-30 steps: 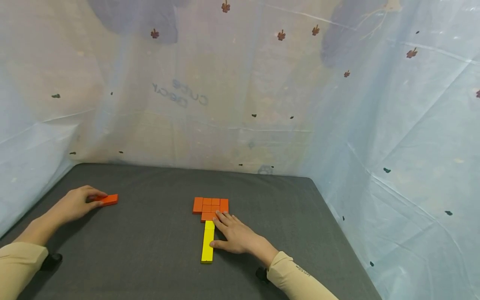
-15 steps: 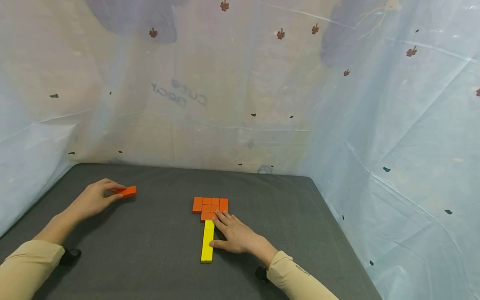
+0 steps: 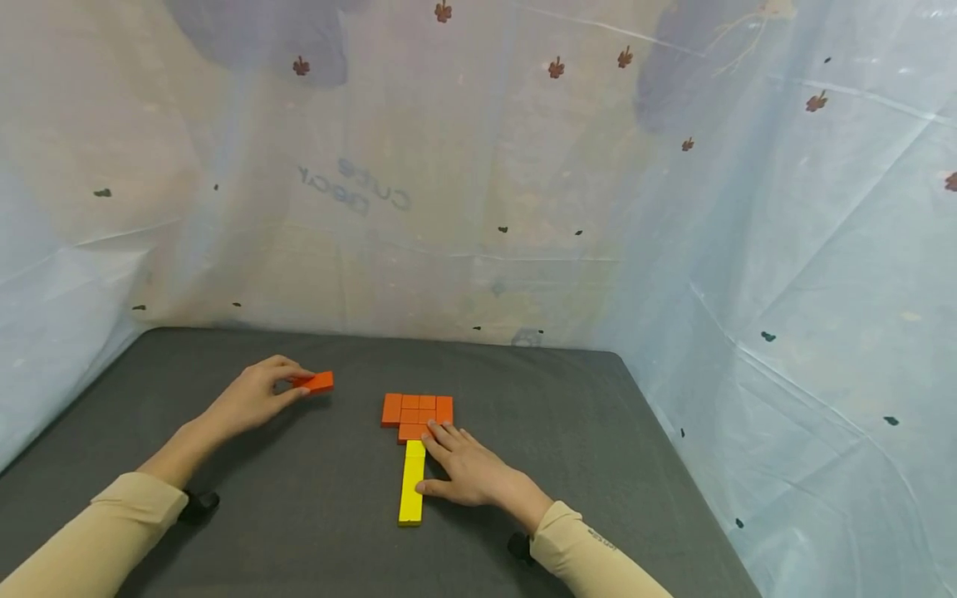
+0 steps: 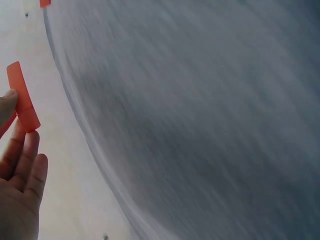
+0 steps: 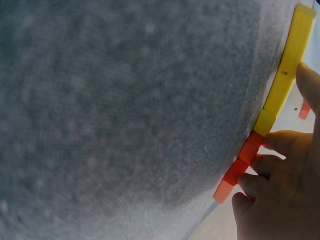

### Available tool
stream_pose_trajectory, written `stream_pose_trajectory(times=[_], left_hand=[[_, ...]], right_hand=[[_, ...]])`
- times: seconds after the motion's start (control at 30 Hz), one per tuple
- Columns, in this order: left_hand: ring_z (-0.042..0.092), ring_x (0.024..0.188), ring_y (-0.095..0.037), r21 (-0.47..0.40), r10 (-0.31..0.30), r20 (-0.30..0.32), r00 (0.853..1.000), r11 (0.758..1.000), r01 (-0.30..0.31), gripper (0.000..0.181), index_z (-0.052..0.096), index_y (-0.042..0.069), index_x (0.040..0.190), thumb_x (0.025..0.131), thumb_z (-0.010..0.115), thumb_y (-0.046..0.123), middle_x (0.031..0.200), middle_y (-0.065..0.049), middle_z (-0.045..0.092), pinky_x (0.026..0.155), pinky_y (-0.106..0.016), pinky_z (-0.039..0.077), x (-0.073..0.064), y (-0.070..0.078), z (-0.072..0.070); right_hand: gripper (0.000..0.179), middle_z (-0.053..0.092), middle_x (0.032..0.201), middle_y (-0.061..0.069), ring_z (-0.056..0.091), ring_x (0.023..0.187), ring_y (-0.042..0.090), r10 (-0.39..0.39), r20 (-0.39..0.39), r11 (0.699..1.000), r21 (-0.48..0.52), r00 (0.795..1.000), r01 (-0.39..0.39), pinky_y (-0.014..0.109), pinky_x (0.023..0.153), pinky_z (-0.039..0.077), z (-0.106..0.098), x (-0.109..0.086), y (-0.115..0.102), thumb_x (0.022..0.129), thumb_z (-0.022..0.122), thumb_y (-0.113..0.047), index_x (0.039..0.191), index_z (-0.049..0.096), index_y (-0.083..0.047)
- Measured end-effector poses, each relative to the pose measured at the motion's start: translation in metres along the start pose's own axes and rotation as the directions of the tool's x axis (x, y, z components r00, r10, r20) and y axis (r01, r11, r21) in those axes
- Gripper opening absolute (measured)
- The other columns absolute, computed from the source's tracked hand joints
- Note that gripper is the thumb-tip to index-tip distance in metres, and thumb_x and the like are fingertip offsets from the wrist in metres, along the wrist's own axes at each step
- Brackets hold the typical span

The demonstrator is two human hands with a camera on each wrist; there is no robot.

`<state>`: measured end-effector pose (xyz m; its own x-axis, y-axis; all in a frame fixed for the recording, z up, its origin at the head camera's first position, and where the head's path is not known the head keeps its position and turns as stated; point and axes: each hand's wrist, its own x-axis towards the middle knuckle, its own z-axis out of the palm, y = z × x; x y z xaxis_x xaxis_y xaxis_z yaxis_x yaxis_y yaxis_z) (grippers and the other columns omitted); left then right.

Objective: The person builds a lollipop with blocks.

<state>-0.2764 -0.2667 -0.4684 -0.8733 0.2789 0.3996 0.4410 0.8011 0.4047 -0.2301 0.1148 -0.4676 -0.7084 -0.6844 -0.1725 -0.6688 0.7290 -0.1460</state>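
My left hand (image 3: 257,397) pinches an orange block (image 3: 320,382) between thumb and fingers, above the far left part of the table. In the left wrist view, a faint line crosses this orange block (image 4: 22,95); whether it is one piece or two, I cannot tell. Flat on the table, several orange blocks (image 3: 409,410) lie edge to edge in a patch. Below them a long yellow block (image 3: 411,494) and a short yellow block (image 3: 414,449) form a strip. My right hand (image 3: 474,472) has its fingers spread, fingertips touching the orange patch and thumb against the long yellow block.
A dark grey cloth covers the table (image 3: 299,515). Translucent plastic sheeting (image 3: 419,282) with small printed leaves hangs behind and at both sides. Black wrist cameras show at the left cuff (image 3: 198,507) and right cuff (image 3: 520,546).
My left hand has carried the orange block rightward from the far left, closer to the patch. The right hand and the blocks on the table have stayed in place.
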Motion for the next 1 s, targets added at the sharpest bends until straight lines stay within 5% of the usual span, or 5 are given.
stream_pose_trajectory(times=[0.47,1.0], left_hand=[[0.061,0.097,-0.026,-0.052,0.090,0.074,0.993,0.995,-0.087,0.028,0.071,0.017,0.114,0.088,0.071,0.027,0.109,-0.002,0.062,0.077,-0.043,0.052,0.043,0.048,0.041],[0.058,0.096,-0.020,-0.028,0.120,0.150,0.981,0.993,-0.117,0.027,0.072,0.022,0.113,0.088,0.070,0.031,0.109,0.001,0.060,0.082,-0.040,0.052,0.080,0.078,0.081]], right_hand=[[0.082,0.006,0.162,0.002,0.009,0.149,0.024,-0.002,-0.001,1.000,-0.001,1.000,0.002,0.044,0.119,0.018,0.001,0.001,0.003,0.092,0.035,-0.068,0.155,0.017,-0.019],[0.081,0.009,0.162,0.003,0.012,0.149,0.025,0.007,0.002,1.000,-0.010,1.000,-0.007,0.045,0.118,0.019,-0.001,0.001,0.000,0.092,0.037,-0.067,0.154,0.020,-0.018]])
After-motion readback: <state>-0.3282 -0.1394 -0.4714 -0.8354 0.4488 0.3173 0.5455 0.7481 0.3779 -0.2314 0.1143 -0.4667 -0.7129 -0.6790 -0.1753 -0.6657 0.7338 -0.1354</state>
